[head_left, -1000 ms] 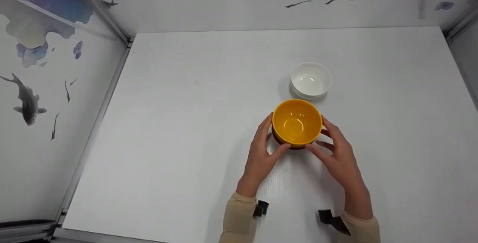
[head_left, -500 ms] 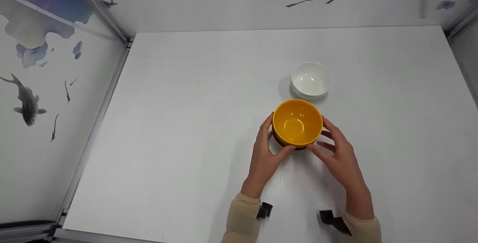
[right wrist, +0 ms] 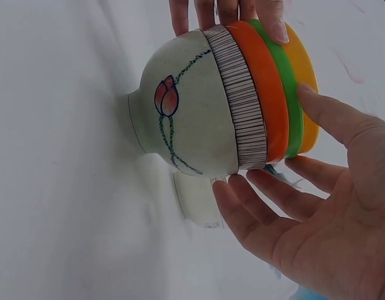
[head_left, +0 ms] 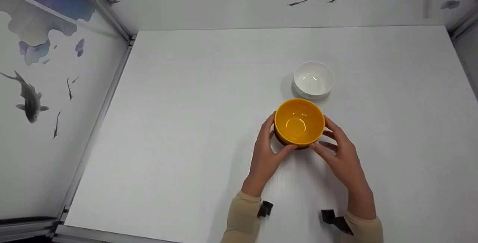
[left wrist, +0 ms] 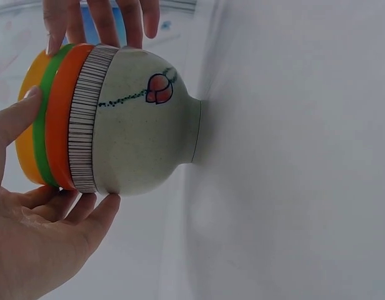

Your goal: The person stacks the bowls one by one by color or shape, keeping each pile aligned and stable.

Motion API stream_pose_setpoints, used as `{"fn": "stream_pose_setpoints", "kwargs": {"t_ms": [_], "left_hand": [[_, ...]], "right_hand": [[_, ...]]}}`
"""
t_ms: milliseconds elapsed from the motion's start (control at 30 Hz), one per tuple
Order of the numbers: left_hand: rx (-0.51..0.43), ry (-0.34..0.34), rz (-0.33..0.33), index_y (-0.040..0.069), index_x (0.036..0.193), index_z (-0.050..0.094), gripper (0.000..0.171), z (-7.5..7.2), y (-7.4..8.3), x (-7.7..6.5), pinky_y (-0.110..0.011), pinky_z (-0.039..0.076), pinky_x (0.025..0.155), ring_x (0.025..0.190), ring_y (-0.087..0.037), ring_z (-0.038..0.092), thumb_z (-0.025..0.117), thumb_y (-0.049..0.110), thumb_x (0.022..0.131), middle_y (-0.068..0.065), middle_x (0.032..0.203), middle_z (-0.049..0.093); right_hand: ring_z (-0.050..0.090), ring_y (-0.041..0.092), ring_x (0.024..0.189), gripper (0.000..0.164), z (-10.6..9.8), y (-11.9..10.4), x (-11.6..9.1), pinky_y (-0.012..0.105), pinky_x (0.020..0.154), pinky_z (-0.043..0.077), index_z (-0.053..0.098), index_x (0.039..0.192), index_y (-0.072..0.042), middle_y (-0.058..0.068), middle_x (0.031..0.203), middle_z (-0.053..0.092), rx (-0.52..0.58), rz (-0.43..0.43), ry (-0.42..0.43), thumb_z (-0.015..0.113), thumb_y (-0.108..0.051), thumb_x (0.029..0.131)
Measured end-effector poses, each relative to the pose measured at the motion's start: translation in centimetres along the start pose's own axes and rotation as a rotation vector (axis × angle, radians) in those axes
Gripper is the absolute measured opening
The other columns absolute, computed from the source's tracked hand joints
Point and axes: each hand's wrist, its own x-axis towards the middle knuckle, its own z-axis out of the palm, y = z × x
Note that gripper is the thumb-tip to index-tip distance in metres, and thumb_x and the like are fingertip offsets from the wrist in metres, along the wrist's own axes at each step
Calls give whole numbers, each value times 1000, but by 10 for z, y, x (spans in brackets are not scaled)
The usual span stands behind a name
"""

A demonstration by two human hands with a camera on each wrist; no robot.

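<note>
A stack of nested bowls stands on the white table, its top a yellow bowl [head_left: 299,121]. Below its rim, the left wrist view shows a green band [left wrist: 45,125], an orange band [left wrist: 60,119] and a pale bowl [left wrist: 136,137] with a striped rim and a painted flower; its foot meets the tabletop. My left hand [head_left: 266,159] holds the stack's left side, thumb at the front. On the opposite side my right hand [head_left: 345,159] grips it, thumb near the left one and fingers spread along the wall. The far side of the stack is hidden in the head view.
Just behind the stack sits a white bowl [head_left: 314,80], upright. White panels printed with fish enclose the table's back and left, with a metal frame [head_left: 97,123] along the left edge. Black wrist mounts [head_left: 265,209] stick out from both sleeves.
My left hand has shifted slightly right, its thumb sliding along the front of the stack. My right hand keeps its hold, and the stack stays in place. The head view has moved a little.
</note>
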Motion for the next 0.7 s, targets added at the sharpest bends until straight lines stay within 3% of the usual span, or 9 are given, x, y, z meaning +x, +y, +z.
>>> {"fn": "stream_pose_setpoints", "kwargs": {"t_ms": [367, 700], "left_hand": [[-1, 2, 5, 15, 157, 27, 88, 0, -1, 0, -40, 42, 117, 147, -18, 37, 76, 35, 87, -2, 160, 35], [-2, 4, 3, 16, 157, 27, 87, 0, -1, 0, -38, 41, 117, 147, -17, 37, 77, 35, 87, -1, 160, 35]], "right_hand": [[57, 26, 125, 67, -4, 5, -1, 5, 93, 47, 39, 153, -17, 9, 150, 48, -9, 1, -7, 69, -25, 95], [56, 30, 128, 64, -10, 7, 1, 3, 93, 45, 40, 152, -17, 9, 152, 46, -1, 23, -3, 69, -26, 95]]}}
